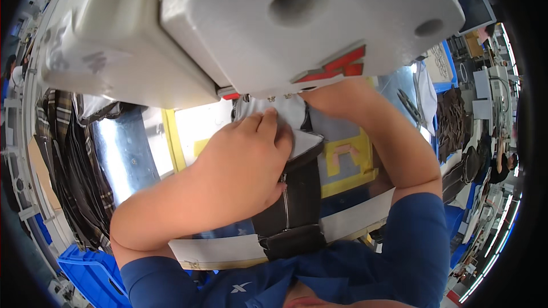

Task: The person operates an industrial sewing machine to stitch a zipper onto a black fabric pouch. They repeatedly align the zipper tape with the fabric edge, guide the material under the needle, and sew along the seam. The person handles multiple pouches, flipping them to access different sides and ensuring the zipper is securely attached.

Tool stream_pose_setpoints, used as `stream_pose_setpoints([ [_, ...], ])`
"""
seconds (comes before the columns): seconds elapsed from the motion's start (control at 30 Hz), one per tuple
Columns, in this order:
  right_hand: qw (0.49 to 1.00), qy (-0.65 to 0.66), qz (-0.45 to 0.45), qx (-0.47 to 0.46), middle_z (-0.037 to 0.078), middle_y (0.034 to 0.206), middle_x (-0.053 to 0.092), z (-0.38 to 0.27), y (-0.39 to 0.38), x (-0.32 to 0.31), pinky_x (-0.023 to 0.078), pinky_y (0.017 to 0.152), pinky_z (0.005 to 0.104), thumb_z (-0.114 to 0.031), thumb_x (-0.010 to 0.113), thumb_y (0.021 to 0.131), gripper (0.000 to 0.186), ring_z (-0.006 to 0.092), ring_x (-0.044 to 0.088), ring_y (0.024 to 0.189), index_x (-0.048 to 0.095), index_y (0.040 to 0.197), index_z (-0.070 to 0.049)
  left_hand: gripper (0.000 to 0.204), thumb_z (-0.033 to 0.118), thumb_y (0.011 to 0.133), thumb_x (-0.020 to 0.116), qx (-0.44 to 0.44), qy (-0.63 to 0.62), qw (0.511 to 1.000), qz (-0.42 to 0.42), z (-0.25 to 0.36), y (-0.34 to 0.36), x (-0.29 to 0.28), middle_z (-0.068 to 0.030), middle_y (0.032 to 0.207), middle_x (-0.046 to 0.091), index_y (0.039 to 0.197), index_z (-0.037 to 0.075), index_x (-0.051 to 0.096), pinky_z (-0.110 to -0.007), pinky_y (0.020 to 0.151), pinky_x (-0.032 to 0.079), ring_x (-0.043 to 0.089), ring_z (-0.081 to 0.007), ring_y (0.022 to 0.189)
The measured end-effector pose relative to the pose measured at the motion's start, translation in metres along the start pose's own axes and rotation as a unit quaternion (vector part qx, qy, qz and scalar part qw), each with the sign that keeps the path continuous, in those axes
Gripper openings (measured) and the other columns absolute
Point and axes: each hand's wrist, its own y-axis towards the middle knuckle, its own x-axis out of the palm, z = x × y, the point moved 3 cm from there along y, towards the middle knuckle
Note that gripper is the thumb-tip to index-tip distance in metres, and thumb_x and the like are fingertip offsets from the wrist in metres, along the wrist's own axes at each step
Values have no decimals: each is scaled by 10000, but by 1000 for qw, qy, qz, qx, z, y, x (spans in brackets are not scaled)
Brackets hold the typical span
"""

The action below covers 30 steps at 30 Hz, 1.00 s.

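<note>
A white sewing machine (308, 28) fills the upper view. My left hand (245, 159) has its fingers curled and pressed together on a pale grey fabric piece (299, 140) lying below the machine head. My right hand (331, 94) reaches under the head at the fabric's right; its fingers are mostly hidden. A black garment piece with a zipper (294, 199) runs from beneath the grey piece toward my body, bunched at the near edge of the work surface. Yellow tape (359, 174) marks the plate beside it.
Dark plaid garments (71, 177) are piled at left above a blue bin (91, 279). At right lie scissors (411, 108), white cloth (425, 91) and brown pieces (451, 120). Another person (499, 168) sits among machines at far right.
</note>
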Motion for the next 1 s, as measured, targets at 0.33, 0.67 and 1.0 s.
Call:
stream_pose_setpoints([
  [0.33,999,48,11,1,181,1162,750,14,-7,-13,564,918,493,-114,679,888,329,419,696,1084,741,1210,-84,771,437,830,826,34,-36,998,47,1,4,5,-348,1453,551,1457,47,604,-449,1120,498,619,-451,1288],
  [0.67,995,98,10,-8,189,990,767,16,-7,-20,570,836,509,-182,698,882,238,421,721,950,747,1067,-41,615,383,844,822,78,-4,984,163,35,-11,12,-233,1333,628,1334,45,668,-449,1002,537,651,-378,1194],
  [1.0,980,28,-160,-116,123,991,659,-62,-65,-65,544,794,455,-238,839,828,316,367,679,929,683,1034,-54,324,281,915,739,179,31,957,228,100,-138,89,10,1226,681,1227,196,760,-315,894,512,628,-140,1077],
])
